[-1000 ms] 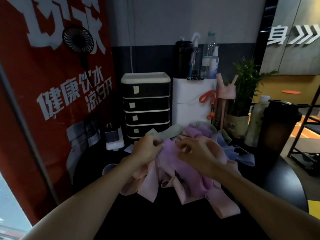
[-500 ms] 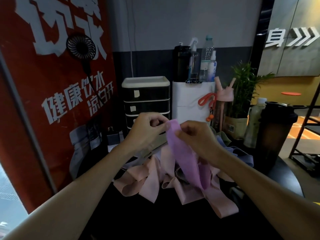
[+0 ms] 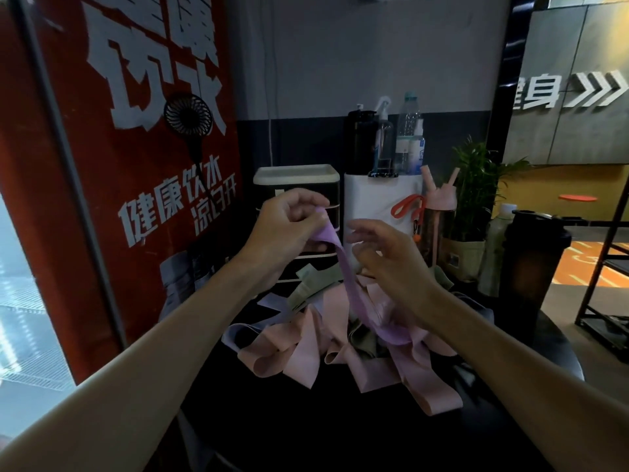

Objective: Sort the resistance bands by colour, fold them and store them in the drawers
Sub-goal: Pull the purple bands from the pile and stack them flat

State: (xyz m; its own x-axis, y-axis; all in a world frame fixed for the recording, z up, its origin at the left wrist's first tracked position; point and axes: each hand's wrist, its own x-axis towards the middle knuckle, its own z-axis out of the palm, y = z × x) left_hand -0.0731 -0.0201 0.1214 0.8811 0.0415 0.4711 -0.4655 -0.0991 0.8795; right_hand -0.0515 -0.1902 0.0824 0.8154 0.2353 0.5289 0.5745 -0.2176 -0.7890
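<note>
A purple resistance band (image 3: 350,284) hangs from my left hand (image 3: 289,226), which pinches its top end high above the pile. My right hand (image 3: 384,250) hovers beside the band with fingers spread; I cannot tell whether it touches the band. Below lies a heap of bands on the dark round table (image 3: 340,430): several pink bands (image 3: 303,356), green bands (image 3: 313,284) and pale lavender-blue ones (image 3: 238,335). The small black drawer unit (image 3: 296,182) with a white top stands behind my left hand, partly hidden, its drawers shut.
A white box (image 3: 374,206) topped with bottles stands right of the drawers. A pink bottle (image 3: 439,216), a potted plant (image 3: 476,206) and a dark tumbler (image 3: 534,267) crowd the table's right. A red banner (image 3: 119,165) with a fan (image 3: 187,114) lines the left.
My left hand has lifted the purple band up out of the pile. My right hand has let go of its end and opened beside it.
</note>
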